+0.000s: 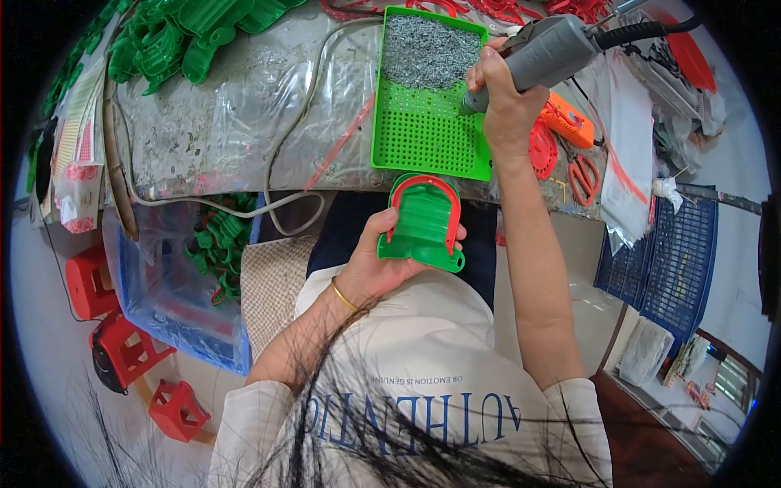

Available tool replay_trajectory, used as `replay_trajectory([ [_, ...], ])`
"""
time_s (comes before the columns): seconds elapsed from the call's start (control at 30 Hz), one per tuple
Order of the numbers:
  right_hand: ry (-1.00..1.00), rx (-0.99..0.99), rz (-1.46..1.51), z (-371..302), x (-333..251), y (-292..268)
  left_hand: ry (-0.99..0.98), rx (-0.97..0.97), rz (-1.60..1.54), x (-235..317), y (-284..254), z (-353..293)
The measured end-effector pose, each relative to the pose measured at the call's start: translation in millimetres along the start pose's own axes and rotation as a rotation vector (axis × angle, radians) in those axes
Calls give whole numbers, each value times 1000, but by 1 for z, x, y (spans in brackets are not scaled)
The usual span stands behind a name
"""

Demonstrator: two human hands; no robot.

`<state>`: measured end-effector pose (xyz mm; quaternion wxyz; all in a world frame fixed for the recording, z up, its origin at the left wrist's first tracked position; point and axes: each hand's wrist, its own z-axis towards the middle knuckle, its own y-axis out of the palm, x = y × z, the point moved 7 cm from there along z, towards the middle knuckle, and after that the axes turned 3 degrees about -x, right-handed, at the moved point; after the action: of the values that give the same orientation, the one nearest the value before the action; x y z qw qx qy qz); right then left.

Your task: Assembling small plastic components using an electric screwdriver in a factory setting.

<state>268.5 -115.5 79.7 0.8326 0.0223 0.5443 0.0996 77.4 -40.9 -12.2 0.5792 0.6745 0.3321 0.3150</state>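
My left hand (368, 264) grips a green plastic part (425, 221) just in front of the table edge, thumb on its left side and fingertips at its right. A red U-shaped plastic piece (449, 210) lies along the rounded rim of that part. In my right hand (514, 114) is a grey electric screwdriver (553, 55), fingers wrapped round its body. Its nose points down and left over the green perforated tray (427, 138). Small metal screws (431, 50) are heaped in the far part of that tray. Whether a screw sits on the tip is too small to tell.
Green plastic parts (207, 32) pile up at the far left. Right of the tray lie an orange tool (567, 120) and red-handled scissors (584, 179). A grey cable (281, 154) crosses the table. A blue lined bin (175, 285) with green-and-red parts stands at lower left.
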Motion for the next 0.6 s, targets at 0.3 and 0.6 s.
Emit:
replay_trajectory([
  [0.3,4,-6,-7,-2,-1,1,-5,-5,7,0,-1,-1],
  [0.6,-38,12,186,-9,-49,6,18,-12,-55,-2,-4,3],
])
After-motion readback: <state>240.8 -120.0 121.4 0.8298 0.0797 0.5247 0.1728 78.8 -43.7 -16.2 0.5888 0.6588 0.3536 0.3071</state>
